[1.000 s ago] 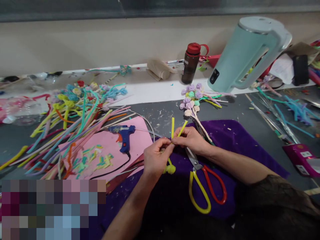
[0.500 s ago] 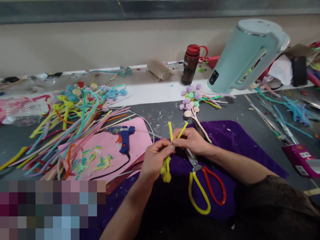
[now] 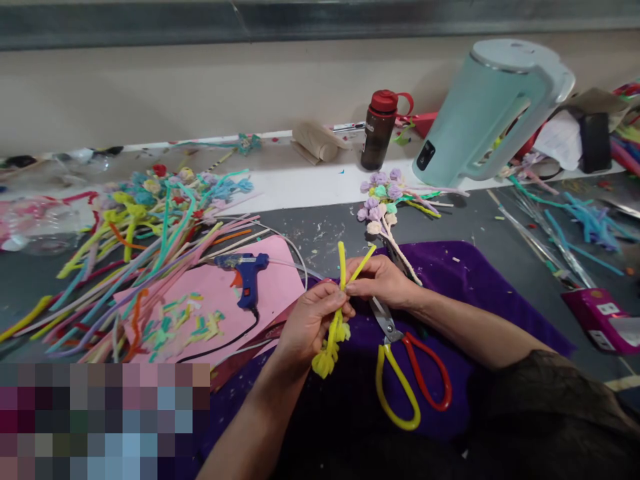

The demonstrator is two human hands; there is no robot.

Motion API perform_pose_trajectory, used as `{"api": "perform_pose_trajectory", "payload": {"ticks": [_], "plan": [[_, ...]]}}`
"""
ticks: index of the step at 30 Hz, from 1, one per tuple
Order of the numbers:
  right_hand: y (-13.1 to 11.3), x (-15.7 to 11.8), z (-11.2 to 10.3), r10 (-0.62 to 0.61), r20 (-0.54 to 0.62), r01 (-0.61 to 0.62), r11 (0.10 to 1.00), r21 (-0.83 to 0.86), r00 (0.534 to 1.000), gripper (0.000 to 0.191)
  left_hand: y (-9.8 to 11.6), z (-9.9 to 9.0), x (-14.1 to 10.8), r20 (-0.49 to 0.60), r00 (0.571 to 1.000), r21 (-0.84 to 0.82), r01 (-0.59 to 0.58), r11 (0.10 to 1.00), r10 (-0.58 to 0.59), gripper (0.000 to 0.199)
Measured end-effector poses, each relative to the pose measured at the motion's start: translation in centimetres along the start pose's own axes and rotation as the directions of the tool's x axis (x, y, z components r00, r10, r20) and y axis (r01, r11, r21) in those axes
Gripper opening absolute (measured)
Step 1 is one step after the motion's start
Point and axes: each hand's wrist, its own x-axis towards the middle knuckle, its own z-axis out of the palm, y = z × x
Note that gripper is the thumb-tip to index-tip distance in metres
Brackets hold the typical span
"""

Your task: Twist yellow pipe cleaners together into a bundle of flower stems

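Observation:
Both hands pinch a yellow pipe cleaner flower [image 3: 326, 359] over the purple cloth [image 3: 457, 263]. Its fuzzy head hangs below my left hand [image 3: 315, 320], whose thumb and fingers are closed on the stem. Two straight yellow ends stick up between the hands in a V. My right hand [image 3: 380, 280] has its thumb and fingertips closed on the stem where the ends part. Scissors [image 3: 393, 333] with one yellow and one red handle lie just under my right hand, their blade tips hidden by it.
A blue glue gun [image 3: 249, 277] rests on a pink sheet [image 3: 190, 283] with small cut bits. Left of it spreads a heap of pipe cleaners [image 3: 135, 260]. Lilac flowers [image 3: 377, 200], a red-capped bottle [image 3: 379, 130] and a teal kettle [image 3: 470, 120] stand or lie farther back.
My left hand has turned slightly, and the yellow flower head has swung down and left, showing more of its stem and petals. My right hand keeps nearly the same place.

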Motion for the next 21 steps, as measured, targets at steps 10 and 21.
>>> {"api": "perform_pose_trajectory", "payload": {"ticks": [10,21], "plan": [[0.0,0.0,0.7,0.042,-0.173,-0.059,0.994,-0.092,0.984,0.019,0.0,0.9,-0.4,-0.208,0.877,0.5,-0.286,0.817,0.434,0.02],[-0.2,-0.5,1.1,-0.01,-0.18,-0.039,0.964,-0.265,0.984,0.014,0.1,0.0,-0.7,-0.13,0.782,0.779,-0.3,0.551,0.61,0.01]]}}
